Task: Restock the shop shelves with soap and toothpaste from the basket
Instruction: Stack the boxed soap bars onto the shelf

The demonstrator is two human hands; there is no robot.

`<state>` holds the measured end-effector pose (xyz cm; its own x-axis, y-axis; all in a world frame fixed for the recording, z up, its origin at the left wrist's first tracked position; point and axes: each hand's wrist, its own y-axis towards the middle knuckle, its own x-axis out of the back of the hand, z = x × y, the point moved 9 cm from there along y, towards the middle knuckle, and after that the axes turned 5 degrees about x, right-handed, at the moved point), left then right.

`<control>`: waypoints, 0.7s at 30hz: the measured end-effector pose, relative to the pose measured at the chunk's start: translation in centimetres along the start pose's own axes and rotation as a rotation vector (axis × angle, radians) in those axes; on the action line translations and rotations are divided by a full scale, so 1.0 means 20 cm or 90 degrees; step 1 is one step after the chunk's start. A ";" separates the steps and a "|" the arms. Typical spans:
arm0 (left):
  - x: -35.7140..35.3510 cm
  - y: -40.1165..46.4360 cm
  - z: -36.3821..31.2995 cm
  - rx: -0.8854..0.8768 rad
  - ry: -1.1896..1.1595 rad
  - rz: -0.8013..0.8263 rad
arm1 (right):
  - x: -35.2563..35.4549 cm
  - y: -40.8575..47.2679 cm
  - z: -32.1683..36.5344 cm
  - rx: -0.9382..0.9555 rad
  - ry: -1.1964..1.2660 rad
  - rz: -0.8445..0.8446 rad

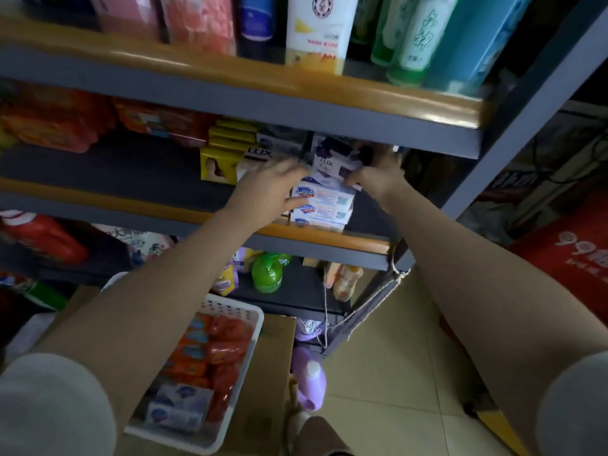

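Reaching into the middle shelf (197,205), both hands meet over the soap stack (324,205). The right hand (378,176) pinches a purple soap box (329,166) on top; the left hand (266,192) steadies it, fingers loose. The basket (253,327) waits below the arms.

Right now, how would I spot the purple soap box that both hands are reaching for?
Find the middle shelf with the orange front lip, and follow it right to the stack of white and blue soap boxes at its edge. The purple and white Lux box lies on top of that stack, between the left hand and the right hand. Only it is purple; the boxes to its left are yellow.
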<state>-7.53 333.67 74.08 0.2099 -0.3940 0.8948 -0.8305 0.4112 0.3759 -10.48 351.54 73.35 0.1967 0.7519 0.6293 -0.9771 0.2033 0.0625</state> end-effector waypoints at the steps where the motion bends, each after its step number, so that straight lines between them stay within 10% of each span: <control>1: -0.03 -0.01 0.01 -0.029 0.008 -0.005 | 0.00 0.02 -0.01 -0.005 0.004 -0.017; 21: -0.02 0.03 0.04 -0.134 0.004 -0.122 | -0.17 0.23 -0.02 0.029 0.207 0.101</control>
<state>-8.56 333.34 73.72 0.3563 -0.4761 0.8040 -0.6504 0.4914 0.5793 -15.64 350.08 71.21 0.0499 0.9332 0.3558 -0.9987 0.0448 0.0226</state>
